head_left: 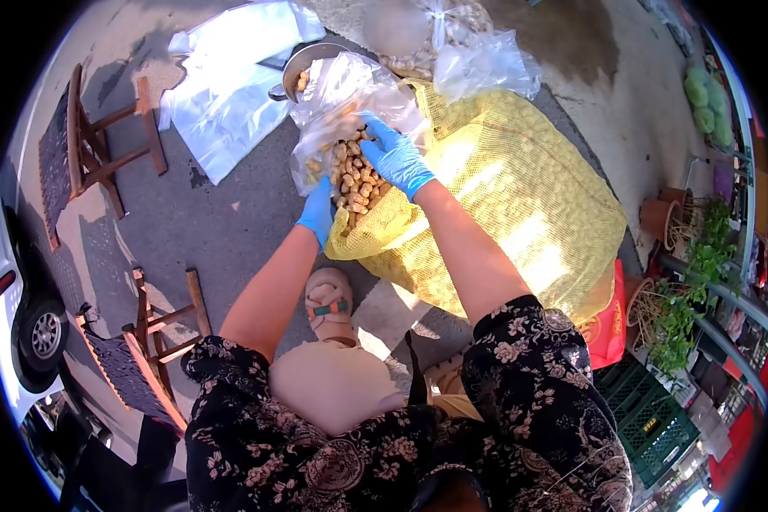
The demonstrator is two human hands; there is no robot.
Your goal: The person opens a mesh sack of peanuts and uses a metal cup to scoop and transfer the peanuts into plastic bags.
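My left hand (318,209) is at the opening of the yellow mesh sack (520,188), its fingers' grip unclear, with pavement (222,218) to move over on its left. Beyond, my right hand (394,155), fingers slightly parted, edges the peanuts (360,181) between sack and clear bag (354,90).

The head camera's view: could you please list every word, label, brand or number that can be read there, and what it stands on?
No text can be read in this view.
Red bag: pale marks, too blurred to read.
Green crate: yellow mark, too small to read.
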